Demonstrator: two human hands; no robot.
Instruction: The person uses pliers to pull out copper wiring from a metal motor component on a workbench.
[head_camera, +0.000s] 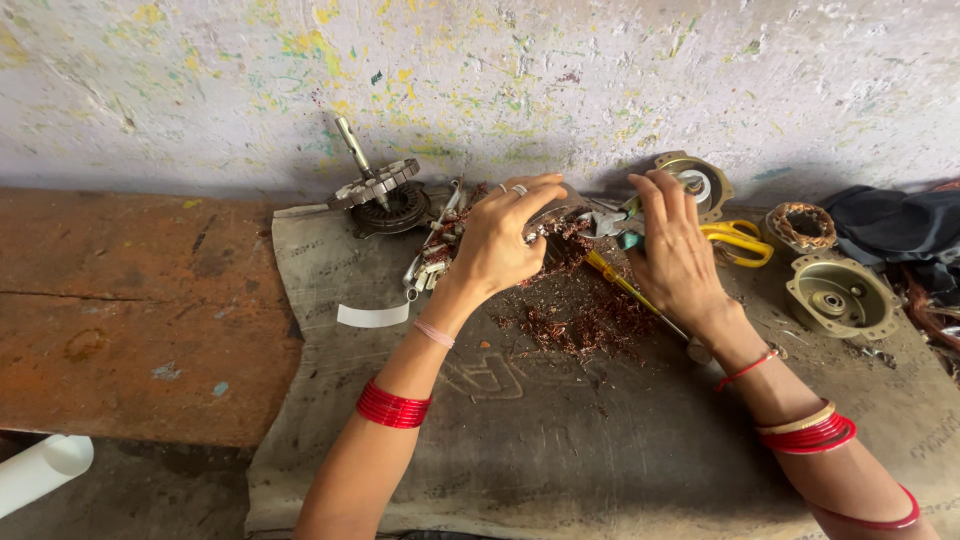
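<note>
The left hand (500, 245) grips a round motor part (560, 222) to keep it steady. The right hand (672, 250) holds pliers (608, 222) against it, above copper scraps (580, 322).

This is a small motor repair workshop, set low against a paint-splattered wall (560, 70). A worn sackcloth (560, 440) covers the floor, with a rotor on its shaft (372, 180) at the far left corner, metal motor housings (842, 295) along the right edge, copper wire scraps (585, 320) mid-cloth and yellow scissors (740, 240).

Bare forearms, red bangles (393, 405), silver rings (518, 188), red wrist thread (745, 369)
</note>
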